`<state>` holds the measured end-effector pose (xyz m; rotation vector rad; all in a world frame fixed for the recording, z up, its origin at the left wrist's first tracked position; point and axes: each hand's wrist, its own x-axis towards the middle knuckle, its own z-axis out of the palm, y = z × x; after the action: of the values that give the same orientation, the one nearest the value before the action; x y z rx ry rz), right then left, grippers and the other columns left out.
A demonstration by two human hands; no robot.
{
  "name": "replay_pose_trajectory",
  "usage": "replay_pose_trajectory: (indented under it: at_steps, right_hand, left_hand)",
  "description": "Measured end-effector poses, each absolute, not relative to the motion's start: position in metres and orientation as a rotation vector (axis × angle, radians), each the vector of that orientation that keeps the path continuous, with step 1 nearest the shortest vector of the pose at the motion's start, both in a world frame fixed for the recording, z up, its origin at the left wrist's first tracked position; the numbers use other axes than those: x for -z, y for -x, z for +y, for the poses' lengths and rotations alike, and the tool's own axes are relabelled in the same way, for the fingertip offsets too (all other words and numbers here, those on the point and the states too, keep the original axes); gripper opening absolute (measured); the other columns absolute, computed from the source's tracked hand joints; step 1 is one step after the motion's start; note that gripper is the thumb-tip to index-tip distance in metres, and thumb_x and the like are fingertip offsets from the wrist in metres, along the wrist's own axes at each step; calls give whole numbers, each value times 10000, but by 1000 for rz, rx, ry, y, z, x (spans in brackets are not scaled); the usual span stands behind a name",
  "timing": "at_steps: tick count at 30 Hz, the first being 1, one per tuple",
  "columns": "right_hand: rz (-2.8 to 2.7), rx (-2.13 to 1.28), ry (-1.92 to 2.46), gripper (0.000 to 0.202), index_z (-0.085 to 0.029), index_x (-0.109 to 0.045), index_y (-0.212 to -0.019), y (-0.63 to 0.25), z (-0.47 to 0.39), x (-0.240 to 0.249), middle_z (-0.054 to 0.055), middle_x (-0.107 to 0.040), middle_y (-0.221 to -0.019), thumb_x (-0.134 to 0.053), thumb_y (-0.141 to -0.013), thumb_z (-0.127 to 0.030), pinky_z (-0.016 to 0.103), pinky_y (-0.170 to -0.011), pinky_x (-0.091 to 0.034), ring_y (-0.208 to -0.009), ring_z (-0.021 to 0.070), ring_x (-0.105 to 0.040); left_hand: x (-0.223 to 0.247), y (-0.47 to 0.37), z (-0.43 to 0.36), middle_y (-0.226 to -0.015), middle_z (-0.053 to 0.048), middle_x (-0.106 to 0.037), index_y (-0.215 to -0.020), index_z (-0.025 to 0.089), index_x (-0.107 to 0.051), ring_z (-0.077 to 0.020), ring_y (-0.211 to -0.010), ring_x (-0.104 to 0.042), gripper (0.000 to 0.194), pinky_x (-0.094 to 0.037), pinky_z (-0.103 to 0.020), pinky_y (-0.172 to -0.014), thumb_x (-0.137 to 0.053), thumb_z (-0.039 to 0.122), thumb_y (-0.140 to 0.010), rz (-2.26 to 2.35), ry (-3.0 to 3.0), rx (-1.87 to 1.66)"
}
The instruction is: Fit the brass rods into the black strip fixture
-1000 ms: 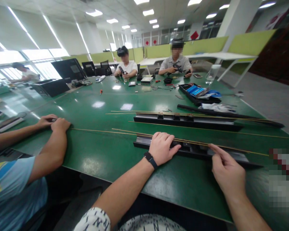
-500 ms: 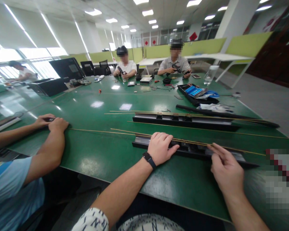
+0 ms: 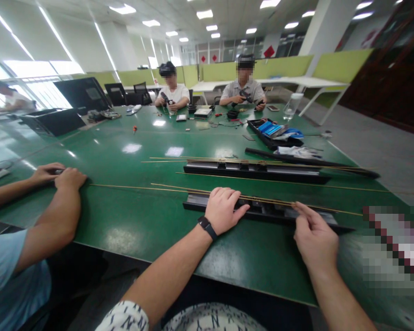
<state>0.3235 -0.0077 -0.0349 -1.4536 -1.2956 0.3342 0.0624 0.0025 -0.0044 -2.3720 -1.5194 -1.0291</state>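
My left hand, a dark band on its wrist, lies across the near black channel. Its fingers bend over the far side and the thumb stretches along the near side. Several thin brass-coloured rods run lengthwise along the channel and pass under this hand. Toward the channel's right end, my right hand pinches at the rods between thumb and fingertips; the exact grip is partly hidden. Behind it lies a second black channel with similar rods along its top. A single loose rod lies between the two channels.
At left, a co-worker's hands are close to the rods' left end. Two people sit across the green table. Farther back are a long black strip, white gloves, a black tray and a clear bottle.
The whole view has shifted, so things appear slightly farther left. My hands keep almost the same places on the near channel and rods.
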Motion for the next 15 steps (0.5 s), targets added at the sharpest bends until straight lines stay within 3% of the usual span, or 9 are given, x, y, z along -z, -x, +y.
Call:
replay_pose_trajectory:
  at_steps: [7,15]
  right_hand:
    - [-1301,-410,1463,427,-208,-760,-1292,-319,-9,32,116,-791,-1236,-604,-926,-361,477,-1073,-567,-1136,286,-758]
    - [-1250,-395,1439,395,-174,-787,-1223,-318,-7,35,120,-796,-1219,-562,-932,-318,477,-1119,-536,-1169,280,-750]
  left_hand:
    - [4,-62,1,-1143,-81,-752,-1161,208,-678,-259,-1120,-661,345,-470,-455,-1038,-604,512,-1014,-1519,2375,1017]
    - [5,-58,1,-1187,-105,-755,-1215,206,-694,-282,-1161,-669,356,-461,-480,-1066,-591,486,-1020,-1522,2391,998]
